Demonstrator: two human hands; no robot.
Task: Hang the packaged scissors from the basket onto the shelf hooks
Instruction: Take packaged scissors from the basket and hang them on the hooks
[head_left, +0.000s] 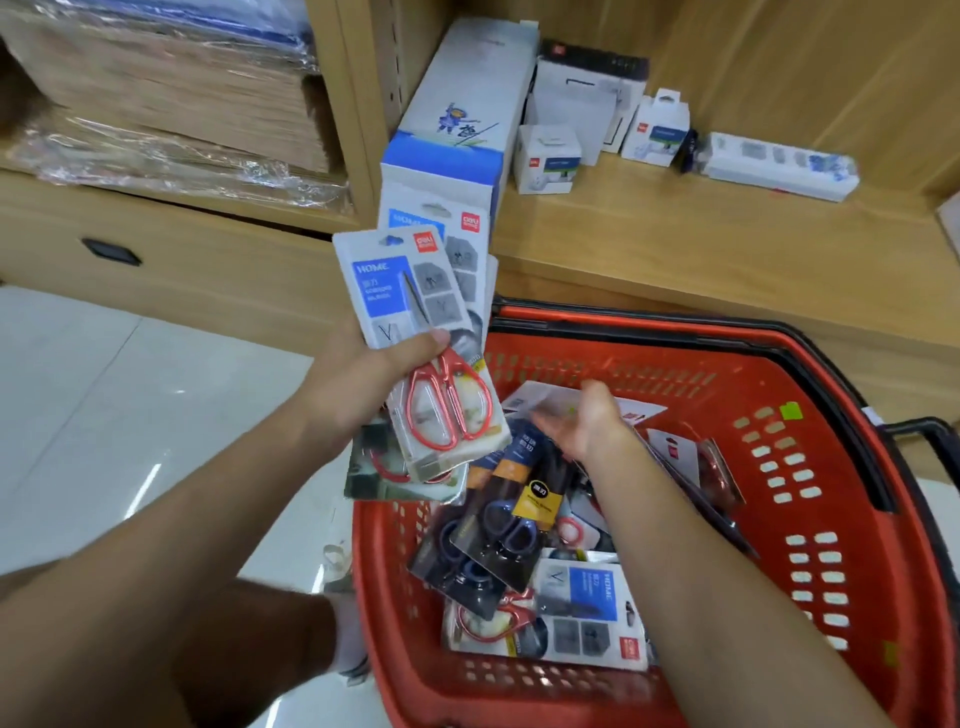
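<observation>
Lowest in the frame, two bare forearms reach up from the bottom edge. Between and under them, in the lower right, sits a red plastic basket (857, 519) with slotted walls and black handles. Near its lower wall lies a packaged pair of scissors with a blue HOME card (576, 618), red handles showing at its left end. Just above that, towards the centre, lie dark-carded scissors (498, 525) with blue handles, overlapping one another, and more packs lie along the basket's right wall.

The right hand (587, 423) hovers over the middle of the basket, palm turned up and fingers loosely spread. It is blurred, and nothing shows in its grasp.

Left of centre, the left hand (358, 379) grips a fanned bunch of packaged scissors (410, 291) above the basket's left rim. The thumb presses across the front card, whose red-handled scissors (449, 405) point up. Further cards stick out behind and below it.

Beyond the hands, a pale tiled floor (104, 389) fills the left, meeting a wooden drawer front with a black handle (110, 251). Farther up, a wooden shelf (649, 223) carries a tall blue-and-white box (462, 119), small white boxes (548, 158) and a long white packet (779, 163). In the upper left are plastic-wrapped stacks of brown paper (156, 88).
</observation>
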